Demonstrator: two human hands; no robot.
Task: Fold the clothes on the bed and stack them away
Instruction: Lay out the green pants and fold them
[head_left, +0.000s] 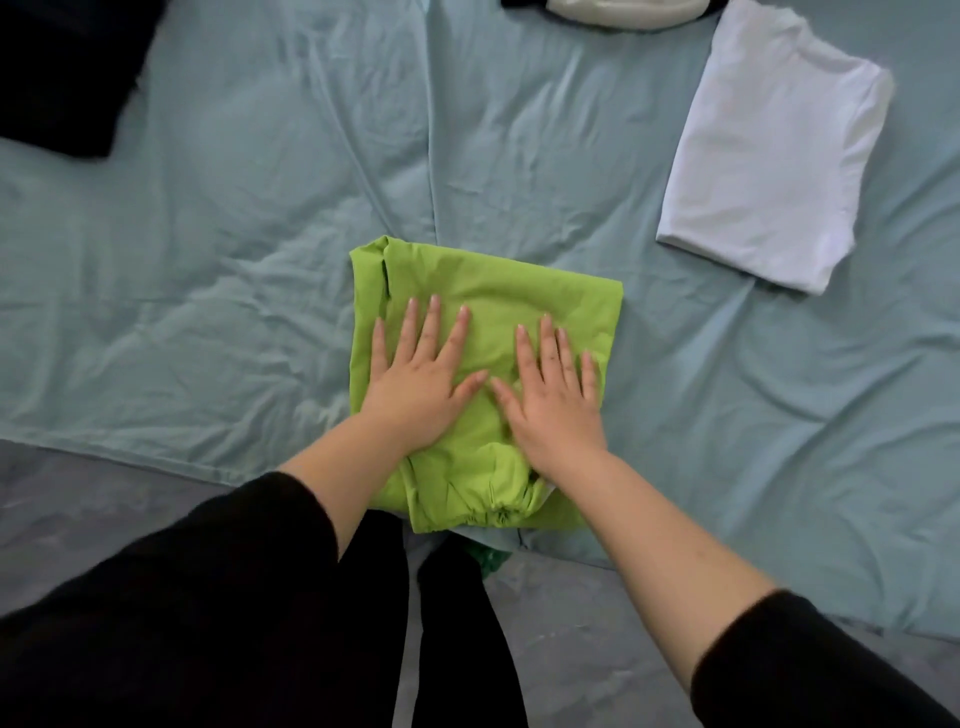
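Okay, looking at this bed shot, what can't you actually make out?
Dark garment, head view: cut off by the left and top edges; type unclear.
Pale item, head view: cropped by the top edge.
Green garment, head view: middle covered by the left hand and right hand.
Green scrap, head view: mostly hidden beneath that garment.

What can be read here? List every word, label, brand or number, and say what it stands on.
None: no text can be read in this view.
The green garment, pressed flat under the left hand and the right hand, is plain.
The white folded garment and the black garment show no print.
The bed sheet bears none.
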